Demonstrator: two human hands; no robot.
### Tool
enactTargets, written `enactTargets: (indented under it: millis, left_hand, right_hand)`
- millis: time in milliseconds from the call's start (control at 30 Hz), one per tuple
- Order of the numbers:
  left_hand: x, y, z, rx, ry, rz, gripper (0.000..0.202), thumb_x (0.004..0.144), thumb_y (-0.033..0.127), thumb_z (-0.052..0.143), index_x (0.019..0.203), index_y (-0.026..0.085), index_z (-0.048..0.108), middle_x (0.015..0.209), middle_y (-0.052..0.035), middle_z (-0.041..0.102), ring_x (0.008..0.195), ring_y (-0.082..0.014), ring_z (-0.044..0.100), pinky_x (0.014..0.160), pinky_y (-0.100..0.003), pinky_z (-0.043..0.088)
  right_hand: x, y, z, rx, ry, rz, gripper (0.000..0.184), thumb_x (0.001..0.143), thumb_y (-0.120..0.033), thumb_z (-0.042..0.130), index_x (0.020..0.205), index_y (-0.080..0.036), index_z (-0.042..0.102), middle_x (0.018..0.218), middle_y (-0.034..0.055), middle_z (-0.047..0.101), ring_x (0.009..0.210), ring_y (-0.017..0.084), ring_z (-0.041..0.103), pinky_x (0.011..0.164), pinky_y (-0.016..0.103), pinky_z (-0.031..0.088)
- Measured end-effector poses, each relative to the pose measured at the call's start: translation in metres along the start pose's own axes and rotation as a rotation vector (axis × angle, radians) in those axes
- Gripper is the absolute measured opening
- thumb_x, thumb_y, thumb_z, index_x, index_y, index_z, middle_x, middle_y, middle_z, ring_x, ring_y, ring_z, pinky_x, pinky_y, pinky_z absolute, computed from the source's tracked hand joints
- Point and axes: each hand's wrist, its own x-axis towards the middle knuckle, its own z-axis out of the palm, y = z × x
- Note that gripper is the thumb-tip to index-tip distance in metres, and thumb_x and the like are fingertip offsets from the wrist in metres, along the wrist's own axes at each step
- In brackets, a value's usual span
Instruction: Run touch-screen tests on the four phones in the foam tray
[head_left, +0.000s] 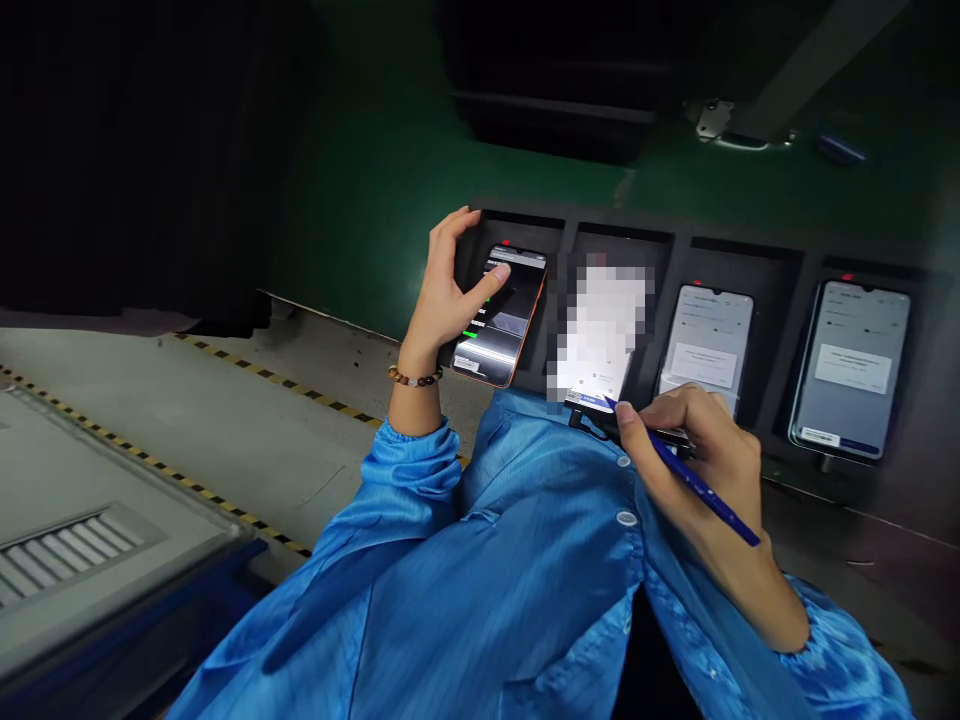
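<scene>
We see the orange-edged smartphone with a dark lit screen leaning in the leftmost slot of the dark grey slotted rack; our left hand wraps its left edge, thumb on the glass. Our right hand pinches a slim blue pen, tip at the blurred second phone. Two pale-screened phones stand further right

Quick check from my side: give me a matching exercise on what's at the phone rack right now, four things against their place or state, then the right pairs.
Things:
1. left hand
2. right hand
3. orange-edged phone
4. far-right phone

Place or state:
A. stands untouched in the last slot, pale screen lit
B. holds a blue pen at the foot of the second slot
C. thumb on a screen, fingers curled over the phone's top edge
D. first slot, dark screen with green marks

Pairs: 1-C, 2-B, 3-D, 4-A
</scene>
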Motion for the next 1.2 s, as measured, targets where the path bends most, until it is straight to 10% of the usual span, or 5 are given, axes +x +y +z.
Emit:
enactTargets:
  millis: [1200]
  left_hand:
    - [0.0,0.013,-0.002,0.018,-0.017,-0.042,0.082,0.092,0.085,0.067,0.158,0.041,0.049,0.172,-0.0096,0.047,0.167,-0.0365,0.039,0.139,-0.061,0.031]
  right_hand:
    - [-0.004,0.011,0.004,-0.001,-0.085,0.011,0.028,0.103,-0.028,0.073,0.084,-0.021,0.054,0.082,-0.0009,0.058,0.08,0.015,0.052,0.076,0.035,0.039]
